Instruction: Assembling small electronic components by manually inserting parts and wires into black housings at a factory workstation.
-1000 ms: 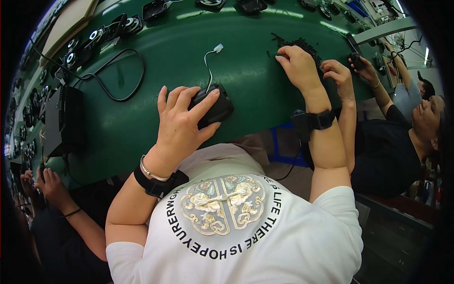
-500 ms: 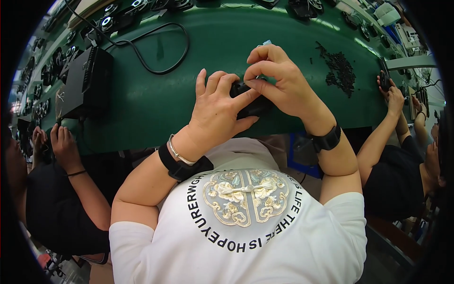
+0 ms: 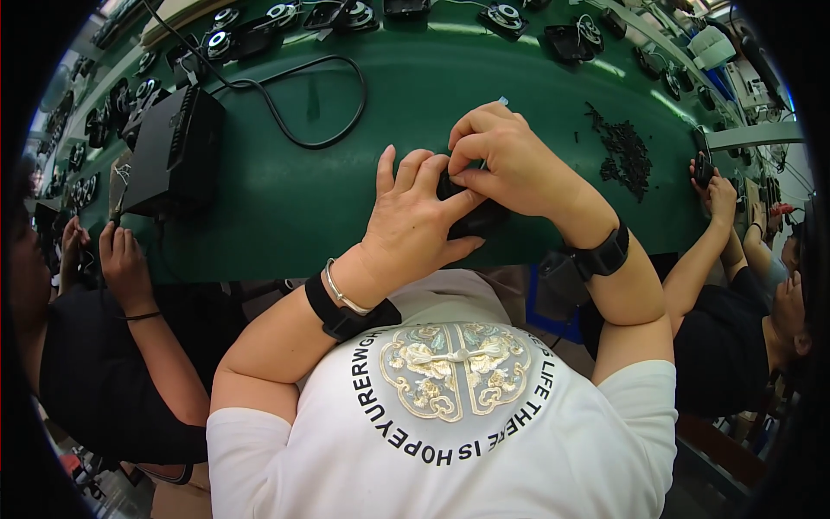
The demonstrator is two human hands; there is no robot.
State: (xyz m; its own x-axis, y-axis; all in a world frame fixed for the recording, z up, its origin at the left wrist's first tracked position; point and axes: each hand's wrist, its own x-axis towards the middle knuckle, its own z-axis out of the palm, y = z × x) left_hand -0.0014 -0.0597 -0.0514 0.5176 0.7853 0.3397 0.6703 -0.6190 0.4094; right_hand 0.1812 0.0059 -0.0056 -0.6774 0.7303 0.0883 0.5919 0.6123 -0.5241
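Observation:
A rounded black plastic part [image 3: 477, 220] lies on the green table, mostly hidden under my hands. My left hand [image 3: 413, 212] grips it from the left, fingers over its far side and the thumb along its near edge. Above it, my right hand [image 3: 512, 162] is closed in a pinch at the part's top, thumb and forefinger together. Whatever sits between those fingertips is too small to make out. A bit of something pale blue [image 3: 503, 101] shows just past the right hand's knuckles.
Right of my hands lies a heap of small black pieces [image 3: 624, 156]. At left stands a black box [image 3: 177, 151] near a looped black cable [image 3: 359, 104]. Round speakers in black housings [image 3: 503, 19] line the far edge. Co-workers' hands [image 3: 125, 268] are at both sides.
The view has shifted slightly, so the table sits lower in the picture. My right fingertips stay pinched at the black part, while my left hand keeps its hold.

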